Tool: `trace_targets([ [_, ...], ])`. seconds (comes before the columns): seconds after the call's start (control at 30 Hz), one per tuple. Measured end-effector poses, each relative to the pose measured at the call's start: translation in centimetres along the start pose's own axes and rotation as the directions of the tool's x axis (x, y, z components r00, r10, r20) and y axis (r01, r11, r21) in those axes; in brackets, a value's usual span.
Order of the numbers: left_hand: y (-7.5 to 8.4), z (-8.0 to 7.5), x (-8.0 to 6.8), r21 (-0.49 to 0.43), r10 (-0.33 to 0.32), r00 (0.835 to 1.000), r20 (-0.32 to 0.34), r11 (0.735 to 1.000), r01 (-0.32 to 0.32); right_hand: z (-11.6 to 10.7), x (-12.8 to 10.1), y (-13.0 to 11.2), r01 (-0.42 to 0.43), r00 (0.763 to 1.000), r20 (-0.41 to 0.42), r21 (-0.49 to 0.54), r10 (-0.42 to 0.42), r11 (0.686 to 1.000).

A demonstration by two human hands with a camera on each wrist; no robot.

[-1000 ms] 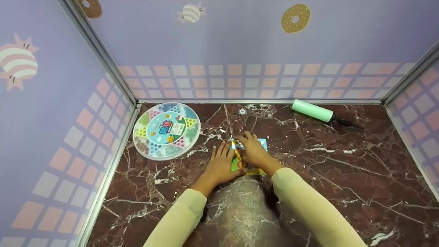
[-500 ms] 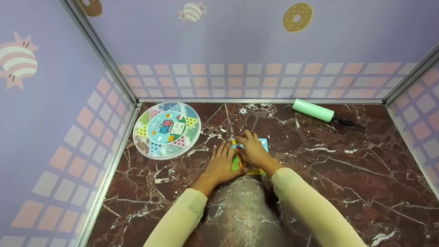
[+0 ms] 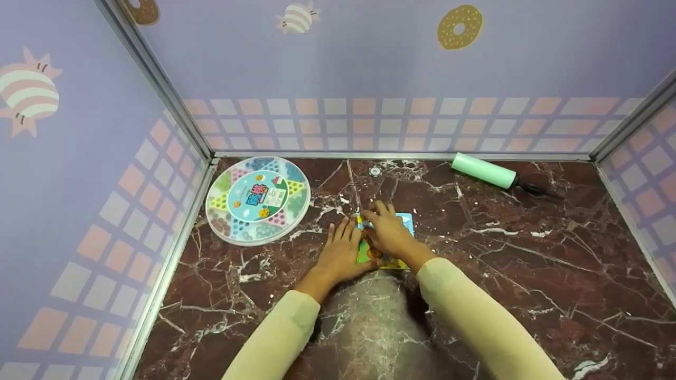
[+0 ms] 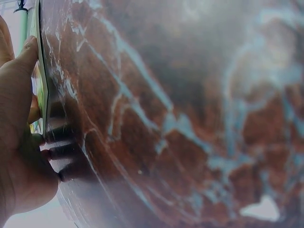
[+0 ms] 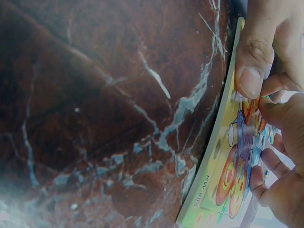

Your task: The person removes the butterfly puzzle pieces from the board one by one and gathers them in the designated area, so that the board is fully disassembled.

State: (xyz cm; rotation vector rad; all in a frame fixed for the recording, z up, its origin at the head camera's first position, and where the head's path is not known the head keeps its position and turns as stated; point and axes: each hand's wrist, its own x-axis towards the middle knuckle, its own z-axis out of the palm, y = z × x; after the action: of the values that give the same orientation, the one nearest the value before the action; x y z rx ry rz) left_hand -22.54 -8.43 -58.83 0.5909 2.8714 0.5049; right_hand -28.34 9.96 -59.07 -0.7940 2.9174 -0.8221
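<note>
Picture card lies flat: thin, light, stiffish, likely slick on marble surface. Left hand presses its edge, fingers straight; right hand pinches on top. Best lifted by an edge.

Left hand against card edge

A dark red marble surface veined in white is enclosed by three lilac walls, joined by metal corner posts. Above the surface, a band of pink and white squares is printed; doughnuts and striped sweets are scattered higher up.
</note>
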Motion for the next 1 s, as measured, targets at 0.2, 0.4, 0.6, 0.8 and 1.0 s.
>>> trace_targets([
  [0.2, 0.0, 0.0, 0.0, 0.032, -0.005, 1.0, 0.013, 0.999, 0.005, 2.0, 0.8, 2.4, 0.059, 0.998, -0.007, -0.005, -0.059, 0.998],
  [0.4, 0.2, -0.2, 0.0, 0.035, -0.003, 1.0, 0.011, 0.999, 0.002, -0.8, 0.1, -0.4, 0.026, 0.995, 0.092, 0.035, -0.029, 0.999],
  [0.6, 0.1, 0.1, 0.1, 0.033, 0.004, 1.0, 0.0, 0.999, -0.004, -1.9, -0.4, -1.2, 0.044, 0.992, 0.117, 0.01, -0.045, 0.999],
  [0.8, 0.0, 0.2, 0.2, 0.023, -0.007, 1.0, 0.009, 1.0, 0.007, -2.2, -0.5, -0.8, 0.061, 0.988, 0.139, -0.006, -0.059, 0.998],
  [1.0, 0.0, 0.2, 0.1, 0.026, -0.012, 1.0, 0.01, 1.0, 0.012, -2.1, -0.6, -0.5, 0.112, 0.988, 0.112, -0.07, -0.104, 0.991],
])
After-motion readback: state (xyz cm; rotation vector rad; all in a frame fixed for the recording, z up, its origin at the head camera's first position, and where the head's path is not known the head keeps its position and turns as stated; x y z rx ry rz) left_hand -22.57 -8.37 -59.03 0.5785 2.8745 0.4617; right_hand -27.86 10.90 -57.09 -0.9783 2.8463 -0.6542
